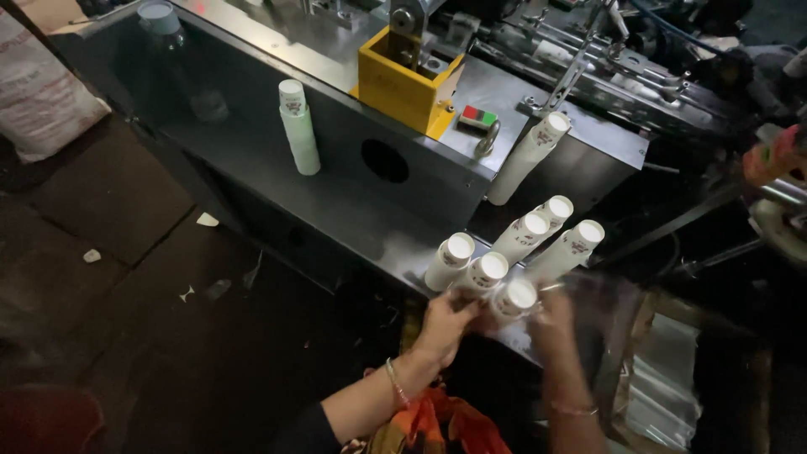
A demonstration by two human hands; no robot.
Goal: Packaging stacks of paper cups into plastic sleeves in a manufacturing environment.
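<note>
Paper cup stacks (492, 273) between both hands' grip

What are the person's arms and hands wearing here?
Both hands are bare, with no gloves. The left hand has a thin bangle at the wrist, pale with a reddish tint, and a dark sleeve begins near the elbow. The right hand is blurred; its wrist carries a slim, metal-looking bangle. No rings or watch can be made out.

yellow guard box (403, 80), red-green switch (478, 117), sack (38, 88)
</note>
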